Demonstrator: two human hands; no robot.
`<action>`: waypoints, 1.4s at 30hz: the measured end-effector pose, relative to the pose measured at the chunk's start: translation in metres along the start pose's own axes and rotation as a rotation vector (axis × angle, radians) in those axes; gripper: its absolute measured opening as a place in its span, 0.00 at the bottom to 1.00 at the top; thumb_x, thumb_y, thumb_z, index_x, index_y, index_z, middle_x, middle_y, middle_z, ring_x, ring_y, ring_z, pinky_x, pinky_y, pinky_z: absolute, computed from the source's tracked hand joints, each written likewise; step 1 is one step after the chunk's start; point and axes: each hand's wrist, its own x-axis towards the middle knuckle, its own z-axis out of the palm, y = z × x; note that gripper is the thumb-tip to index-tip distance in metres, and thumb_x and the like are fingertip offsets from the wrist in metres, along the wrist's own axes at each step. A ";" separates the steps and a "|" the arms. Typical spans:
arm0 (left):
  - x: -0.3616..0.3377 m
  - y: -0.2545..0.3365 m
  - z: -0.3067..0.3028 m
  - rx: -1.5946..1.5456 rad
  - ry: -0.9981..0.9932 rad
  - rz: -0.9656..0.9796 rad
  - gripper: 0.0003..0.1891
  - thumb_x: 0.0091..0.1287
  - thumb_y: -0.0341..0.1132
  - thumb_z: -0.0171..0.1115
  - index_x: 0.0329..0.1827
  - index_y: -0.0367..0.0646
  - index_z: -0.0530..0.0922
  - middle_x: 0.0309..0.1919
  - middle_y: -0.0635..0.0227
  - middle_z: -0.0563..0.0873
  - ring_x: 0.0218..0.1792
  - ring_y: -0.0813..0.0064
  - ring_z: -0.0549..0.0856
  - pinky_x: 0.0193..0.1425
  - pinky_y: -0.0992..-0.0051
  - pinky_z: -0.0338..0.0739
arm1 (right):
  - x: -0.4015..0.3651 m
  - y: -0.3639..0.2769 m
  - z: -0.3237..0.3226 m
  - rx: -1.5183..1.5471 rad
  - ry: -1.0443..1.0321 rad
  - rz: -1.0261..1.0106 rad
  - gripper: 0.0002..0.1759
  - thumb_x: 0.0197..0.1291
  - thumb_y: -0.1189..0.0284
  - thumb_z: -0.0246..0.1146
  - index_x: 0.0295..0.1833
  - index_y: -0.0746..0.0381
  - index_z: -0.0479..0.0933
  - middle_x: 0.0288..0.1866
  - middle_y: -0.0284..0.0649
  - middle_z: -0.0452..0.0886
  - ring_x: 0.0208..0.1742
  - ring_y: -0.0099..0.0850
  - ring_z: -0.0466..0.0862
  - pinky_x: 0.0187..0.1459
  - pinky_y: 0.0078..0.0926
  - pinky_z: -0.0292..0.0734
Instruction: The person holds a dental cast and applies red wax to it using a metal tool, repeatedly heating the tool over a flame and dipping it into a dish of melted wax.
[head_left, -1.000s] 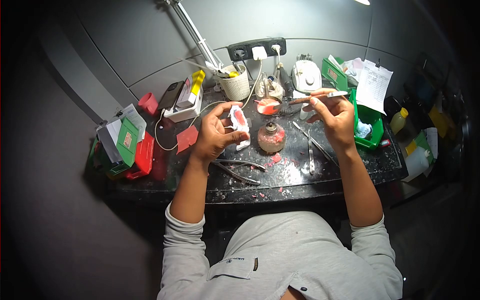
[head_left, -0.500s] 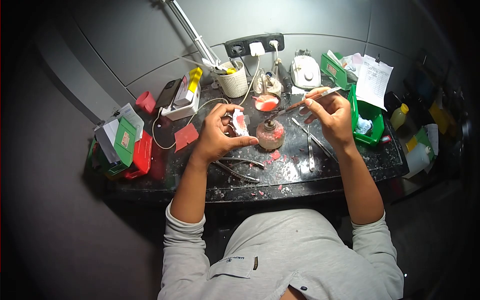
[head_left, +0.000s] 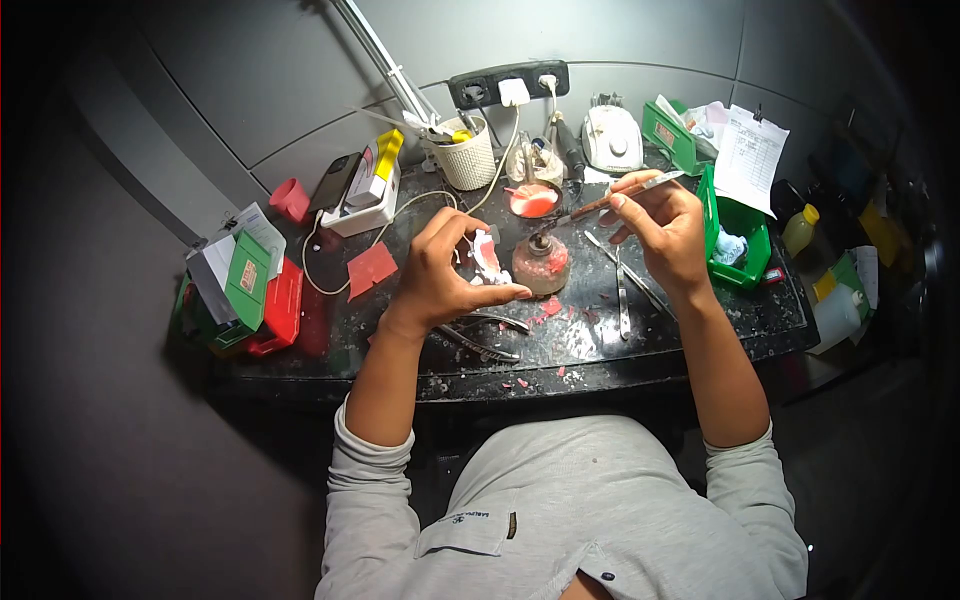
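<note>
Between the thumb and fingers of my left hand [head_left: 440, 265] is a white and pink cast [head_left: 486, 257], just left of a round glass burner [head_left: 541, 265]. My right hand [head_left: 662, 228] grips a wax knife [head_left: 600, 204] with a brown handle, its tip pointing down-left at the burner's top. No flame can be made out. Behind the burner sits a small dish of red wax [head_left: 535, 200]. Two thin metal instruments [head_left: 622, 290] lie on the bench right of the burner. Metal pliers [head_left: 475, 340] rest below my left hand, partly hidden by it.
A pink wax sheet [head_left: 371, 269] and a red cup [head_left: 291, 201] are on the left. At the back stand a white pen holder [head_left: 465, 160] and a white device [head_left: 612, 140]. A green bin [head_left: 740, 240] is at right, a red bin [head_left: 283, 310] at left.
My left hand has shifted slightly right and turned the cast, bringing it closer to the burner. My right hand and the wax knife have barely moved.
</note>
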 end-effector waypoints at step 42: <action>-0.005 0.000 0.015 0.087 0.077 0.073 0.40 0.35 0.55 0.92 0.45 0.37 0.82 0.29 0.70 0.80 0.24 0.78 0.76 0.28 0.74 0.72 | -0.022 -0.002 0.043 -0.161 -0.131 -0.444 0.04 0.64 0.88 0.68 0.43 0.77 0.81 0.49 0.52 0.87 0.42 0.31 0.92 0.42 0.23 0.91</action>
